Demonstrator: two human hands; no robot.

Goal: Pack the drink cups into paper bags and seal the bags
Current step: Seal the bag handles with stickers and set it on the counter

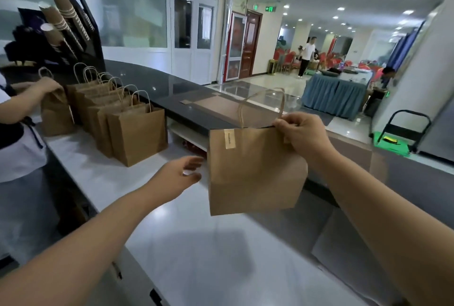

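Note:
A brown paper bag (253,170) with twisted handles hangs above the white counter (196,244). A pale sticker (230,139) closes its folded top at the left. My right hand (298,133) pinches the bag's top edge at the right corner and carries it. My left hand (183,173) is stretched out just left of the bag, fingers relaxed, holding nothing. No drink cup is visible; the bag's contents are hidden.
Several paper bags (137,131) stand in a row at the counter's left. Another person's hand (49,85) rests on one bag there. Stacks of paper cups (61,18) lean in a black dispenser behind. A dark raised ledge (172,94) runs along the back.

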